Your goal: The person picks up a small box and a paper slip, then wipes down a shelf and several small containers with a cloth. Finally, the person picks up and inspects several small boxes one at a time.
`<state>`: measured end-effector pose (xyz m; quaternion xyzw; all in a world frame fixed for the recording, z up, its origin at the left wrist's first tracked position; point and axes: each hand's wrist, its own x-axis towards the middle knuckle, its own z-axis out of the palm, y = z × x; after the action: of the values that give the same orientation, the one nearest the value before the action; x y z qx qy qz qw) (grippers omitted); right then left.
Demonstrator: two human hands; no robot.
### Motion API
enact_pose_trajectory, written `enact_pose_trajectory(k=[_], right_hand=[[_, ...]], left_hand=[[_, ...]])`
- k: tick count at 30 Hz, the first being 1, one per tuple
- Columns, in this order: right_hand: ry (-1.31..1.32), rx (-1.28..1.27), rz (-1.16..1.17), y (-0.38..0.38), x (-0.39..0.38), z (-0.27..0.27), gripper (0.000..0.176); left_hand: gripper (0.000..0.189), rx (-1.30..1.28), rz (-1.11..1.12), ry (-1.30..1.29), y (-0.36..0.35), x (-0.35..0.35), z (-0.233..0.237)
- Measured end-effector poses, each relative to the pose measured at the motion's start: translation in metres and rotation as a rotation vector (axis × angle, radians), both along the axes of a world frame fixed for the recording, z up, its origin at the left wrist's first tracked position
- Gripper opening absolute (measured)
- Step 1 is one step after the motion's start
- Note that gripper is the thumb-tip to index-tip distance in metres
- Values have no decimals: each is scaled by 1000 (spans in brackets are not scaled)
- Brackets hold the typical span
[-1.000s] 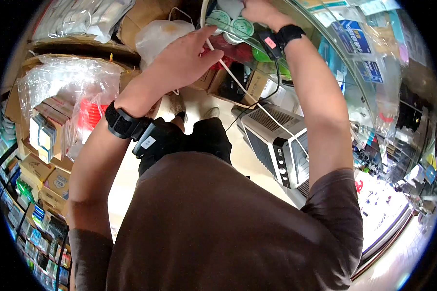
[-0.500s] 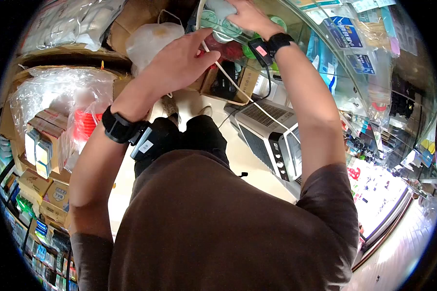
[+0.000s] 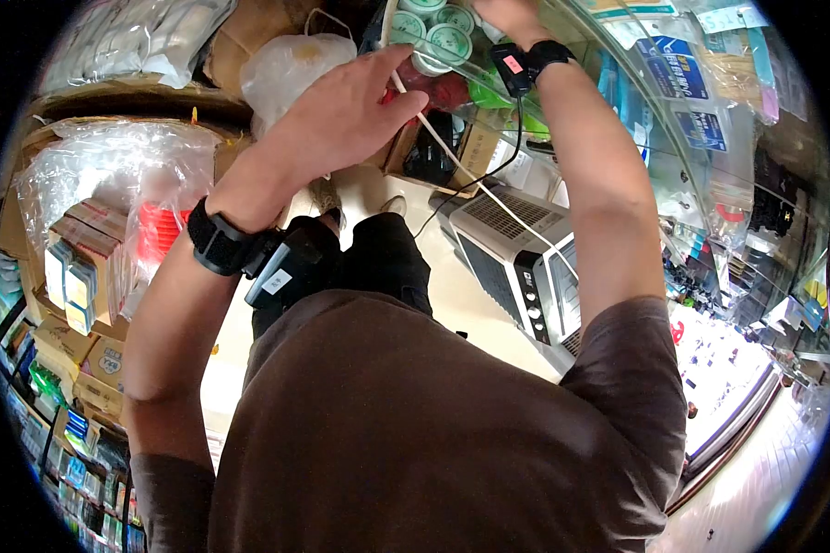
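Overhead, left hand (image 3: 341, 111) crowds tubs (image 3: 438, 41) and cord (image 3: 475, 184).

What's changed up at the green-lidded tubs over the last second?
The right hand lay flat over the tubs half a second ago. It has since drawn back off them to the top edge of the view, about where it was a second ago, so their lids show again. Whether it holds anything cannot be told. The left hand stays spread beside the white cord. The tubs have not moved.
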<state>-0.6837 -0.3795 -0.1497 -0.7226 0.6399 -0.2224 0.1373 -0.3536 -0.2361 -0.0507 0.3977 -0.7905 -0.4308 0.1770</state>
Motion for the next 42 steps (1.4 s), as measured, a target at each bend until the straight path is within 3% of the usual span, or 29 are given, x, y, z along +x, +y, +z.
enact_pose_trajectory(k=[1, 4, 9, 12, 13, 16, 17, 20, 27, 34, 38, 39, 40, 42], right_hand=[[6, -12, -13, 2, -2, 1, 44], [263, 282, -276, 13, -3, 31, 44], [114, 160, -320, 28, -30, 23, 46], [265, 67, -373, 41, -37, 30, 49], [432, 84, -337, 45, -49, 31, 54], [487, 179, -450, 48, -69, 31, 59], [602, 15, -394, 50, -90, 17, 64], [652, 156, -454, 64, -77, 49, 74], [588, 50, -319, 62, -95, 58, 83], [580, 121, -413, 67, -110, 45, 83], [541, 366, -553, 101, -45, 89, 75], [587, 447, -529, 106, -48, 88, 70], [588, 364, -561, 114, -45, 81, 66], [530, 532, -672, 124, -36, 87, 67]], left_hand=[[61, 2, 3, 4, 0, 1, 0], [61, 8, 18, 29, 1, 3, 3], [61, -30, 21, 44, 1, 6, -6], [61, 54, -1, 37, -1, 8, 1], [61, 82, 3, 40, -1, 9, 3], [60, 53, 4, 39, -1, 10, 2], [60, 25, 2, 35, -1, 10, 1], [60, 84, -3, 47, -1, 7, 5], [63, 18, -21, 22, -1, 2, -3], [65, 42, 6, 44, 2, -3, -5], [64, -8, 23, 70, -1, -4, -12], [64, 0, 26, 75, -1, -4, -13], [64, 7, 29, 81, 0, -5, -12], [63, 30, 18, 86, -3, -7, -12]])
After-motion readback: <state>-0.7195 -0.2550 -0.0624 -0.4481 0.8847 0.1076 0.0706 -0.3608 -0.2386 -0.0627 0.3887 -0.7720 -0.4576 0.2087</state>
